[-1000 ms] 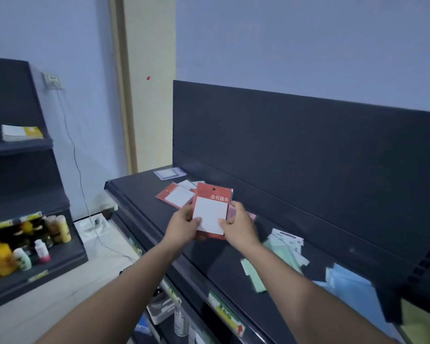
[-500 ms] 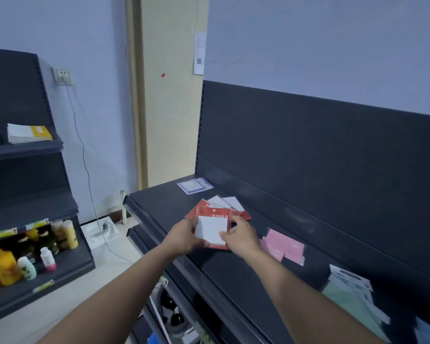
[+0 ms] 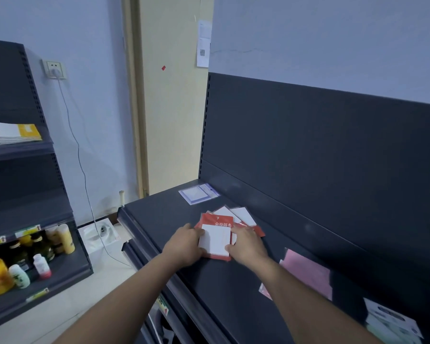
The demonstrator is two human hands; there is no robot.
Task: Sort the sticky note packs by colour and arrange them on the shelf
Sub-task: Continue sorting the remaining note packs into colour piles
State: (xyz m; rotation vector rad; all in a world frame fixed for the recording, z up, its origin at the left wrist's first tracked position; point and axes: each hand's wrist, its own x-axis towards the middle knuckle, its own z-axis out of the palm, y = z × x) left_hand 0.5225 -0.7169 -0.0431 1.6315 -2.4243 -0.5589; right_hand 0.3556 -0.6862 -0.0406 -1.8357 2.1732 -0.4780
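Head view, centre of frame: my left hand (image 3: 184, 247) and right hand (image 3: 246, 247) hold the top red pack (image 3: 215, 240) by its two side edges. On each hand the fingers are curled over an edge, and the right thumb lies at the lower right corner. The pack lies on, or just above, the red pile (image 3: 243, 217), whose other packs fan out behind it toward the back of the shelf (image 3: 159, 219); I cannot tell whether it has fully settled. I judge the sorting to be partly done. The reds are gathered in one place but not squared. A pale blue pack (image 3: 199, 193) lies alone above them near the shelf's far end. The pink packs (image 3: 308, 271) sit loosely at right of centre. The green and white packs (image 3: 392, 321) lie at the lower right corner, blurred. What is left, by this reading, is to straighten the red pile and tidy the other colour groups. The shelf is dark, flat metal with a tall dark back panel (image 3: 308, 145) under a pale wall. At left stands a second shelf unit (image 3: 23, 207) bearing bottles (image 3: 23, 256) and booklets (image 3: 13, 132). A wall socket (image 3: 55, 68) is at upper left, and a cream door (image 3: 174, 95) with a paper notice (image 3: 204, 43) is at top centre.
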